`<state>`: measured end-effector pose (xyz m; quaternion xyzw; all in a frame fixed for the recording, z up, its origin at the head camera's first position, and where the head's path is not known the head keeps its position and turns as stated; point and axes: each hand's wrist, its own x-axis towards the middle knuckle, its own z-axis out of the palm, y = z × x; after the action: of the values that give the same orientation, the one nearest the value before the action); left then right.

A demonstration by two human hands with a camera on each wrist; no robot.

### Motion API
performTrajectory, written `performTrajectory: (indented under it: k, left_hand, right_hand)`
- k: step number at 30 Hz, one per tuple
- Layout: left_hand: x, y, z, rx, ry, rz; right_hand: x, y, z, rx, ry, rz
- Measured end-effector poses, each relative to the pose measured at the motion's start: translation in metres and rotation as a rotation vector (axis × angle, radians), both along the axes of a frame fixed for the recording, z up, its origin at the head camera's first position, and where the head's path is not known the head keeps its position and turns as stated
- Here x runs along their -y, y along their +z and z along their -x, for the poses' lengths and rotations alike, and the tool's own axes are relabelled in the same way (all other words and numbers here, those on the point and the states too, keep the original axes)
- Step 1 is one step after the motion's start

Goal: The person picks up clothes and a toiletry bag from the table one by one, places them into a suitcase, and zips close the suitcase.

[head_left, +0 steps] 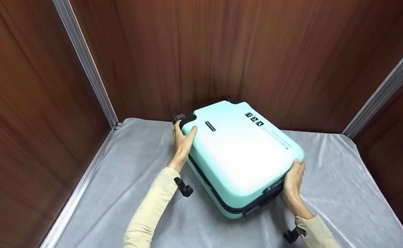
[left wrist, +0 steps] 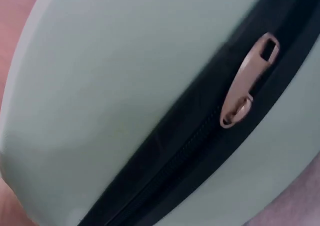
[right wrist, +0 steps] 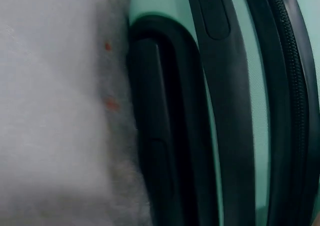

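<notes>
A mint-green hard-shell suitcase (head_left: 236, 155) lies on its broad side, turned at an angle. My left hand (head_left: 183, 142) grips its far-left corner beside a black wheel (head_left: 179, 118), the thumb on the upper face. At the near-right corner my right hand (head_left: 293, 177) holds the shell, its lower fingers hidden behind the edge. In the left wrist view a metal zipper pull (left wrist: 245, 81) sits on the black zipper band (left wrist: 165, 146) along the side. A black carry handle (right wrist: 155, 101) and the zipper (right wrist: 295, 76) show in the right wrist view.
Grey cloth (head_left: 136, 165) covers the surface beneath the suitcase. Brown wood-grain panels (head_left: 187, 51) stand behind and at both sides, joined by metal corner posts (head_left: 88, 58). The suitcase's far end lies close to the back panel.
</notes>
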<state>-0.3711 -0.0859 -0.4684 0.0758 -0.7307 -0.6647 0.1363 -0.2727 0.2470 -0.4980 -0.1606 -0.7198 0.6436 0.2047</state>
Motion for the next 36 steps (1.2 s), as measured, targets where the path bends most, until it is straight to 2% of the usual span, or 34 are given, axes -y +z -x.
performTrajectory:
  k: [4, 10, 14, 18, 24, 29, 32, 36]
  left_hand:
    - [-0.004, 0.001, -0.004, -0.012, 0.042, 0.012]
    - [-0.011, 0.004, -0.018, -0.019, 0.071, 0.01]
    - [-0.017, 0.004, -0.029, -0.012, 0.064, 0.002]
    - [-0.018, 0.001, -0.034, 0.002, 0.038, 0.029]
    - [-0.008, -0.002, -0.029, 0.016, 0.009, 0.05]
    - [-0.003, -0.002, -0.022, 0.031, -0.037, 0.078]
    - [-0.001, -0.005, -0.018, 0.043, -0.019, 0.091]
    - [0.006, -0.009, -0.013, 0.096, 0.008, 0.087]
  right_hand:
    - [-0.003, 0.004, 0.006, 0.032, -0.008, -0.014]
    - [-0.018, 0.012, 0.025, -0.044, 0.024, -0.067]
    - [-0.031, 0.013, 0.033, -0.022, 0.027, -0.033]
    - [-0.038, 0.01, 0.037, 0.024, 0.044, -0.007]
    - [-0.047, 0.01, 0.038, 0.042, 0.117, -0.114]
    - [-0.051, 0.007, 0.032, 0.022, 0.113, -0.134]
    - [-0.049, 0.004, 0.025, 0.029, 0.116, -0.128]
    - [-0.045, -0.001, 0.014, 0.049, 0.144, -0.085]
